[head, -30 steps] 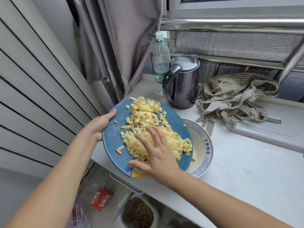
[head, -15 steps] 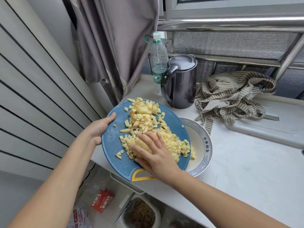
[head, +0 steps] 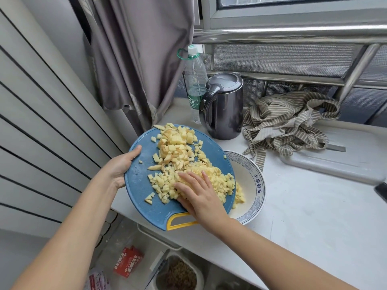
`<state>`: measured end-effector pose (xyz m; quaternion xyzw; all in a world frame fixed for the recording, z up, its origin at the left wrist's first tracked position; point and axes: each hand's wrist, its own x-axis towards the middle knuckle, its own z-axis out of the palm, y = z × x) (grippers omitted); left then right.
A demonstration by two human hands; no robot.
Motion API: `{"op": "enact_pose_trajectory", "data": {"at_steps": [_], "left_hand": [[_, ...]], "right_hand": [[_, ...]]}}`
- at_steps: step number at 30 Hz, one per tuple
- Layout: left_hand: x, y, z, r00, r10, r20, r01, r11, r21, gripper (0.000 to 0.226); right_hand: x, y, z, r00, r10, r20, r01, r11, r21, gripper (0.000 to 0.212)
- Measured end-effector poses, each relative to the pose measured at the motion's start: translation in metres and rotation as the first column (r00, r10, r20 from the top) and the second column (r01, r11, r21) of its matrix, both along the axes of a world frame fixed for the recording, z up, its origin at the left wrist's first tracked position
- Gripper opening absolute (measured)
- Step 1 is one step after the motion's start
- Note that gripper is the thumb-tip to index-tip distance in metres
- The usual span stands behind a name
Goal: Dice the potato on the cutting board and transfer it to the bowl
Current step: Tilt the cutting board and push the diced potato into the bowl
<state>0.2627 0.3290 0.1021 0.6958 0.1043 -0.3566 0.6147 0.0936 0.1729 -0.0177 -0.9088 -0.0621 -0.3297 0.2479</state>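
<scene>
A round blue cutting board (head: 142, 191) with a yellow handle is tilted over the left rim of a white bowl with blue trim (head: 254, 185). My left hand (head: 120, 166) grips the board's left edge, thumb on top. Diced potato (head: 178, 147) covers the board's upper and middle part. My right hand (head: 199, 195) lies flat on the lower pile, straight fingers pressing into the dice. A few dice (head: 239, 194) lie inside the bowl just past the board's right edge.
A dark electric kettle (head: 223, 105) and a plastic water bottle (head: 194, 80) stand behind the board. A striped cloth (head: 289, 122) lies to the right on the white counter (head: 314, 216). A grey curtain hangs at back left. Containers and a red packet sit on the floor below.
My right hand slid left and back across the pile of dice. The board shifted slightly lower while staying tilted over the bowl. More dice lie in the bowl.
</scene>
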Motion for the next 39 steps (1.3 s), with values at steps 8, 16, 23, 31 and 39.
{"op": "enact_pose_trajectory", "data": {"at_steps": [8, 16, 23, 31, 39], "left_hand": [[0.002, 0.0, 0.006, 0.999, 0.013, 0.035, -0.013, 1.0, 0.005, 0.035], [0.001, 0.005, 0.003, 1.0, -0.002, 0.021, 0.002, 1.0, 0.005, 0.037], [0.007, 0.012, 0.007, 1.0, 0.007, 0.028, -0.008, 0.999, 0.038, 0.036], [0.011, 0.015, 0.009, 0.999, 0.017, 0.035, -0.02, 0.998, 0.064, 0.036], [0.011, 0.009, 0.012, 0.999, 0.011, 0.035, -0.013, 0.997, 0.071, 0.036]], "right_hand": [[0.001, -0.007, -0.008, 0.995, -0.092, -0.034, 0.094, 0.992, 0.085, 0.022], [-0.008, -0.016, -0.013, 0.98, -0.161, -0.116, 0.175, 0.977, 0.124, 0.022], [-0.011, -0.038, -0.016, 0.918, -0.289, -0.271, 0.342, 0.924, 0.171, 0.024], [-0.02, -0.07, -0.02, 0.762, -0.375, -0.528, 0.51, 0.85, 0.133, 0.068], [-0.019, -0.07, 0.01, 0.864, -0.284, -0.416, 0.427, 0.851, 0.305, 0.037]]}}
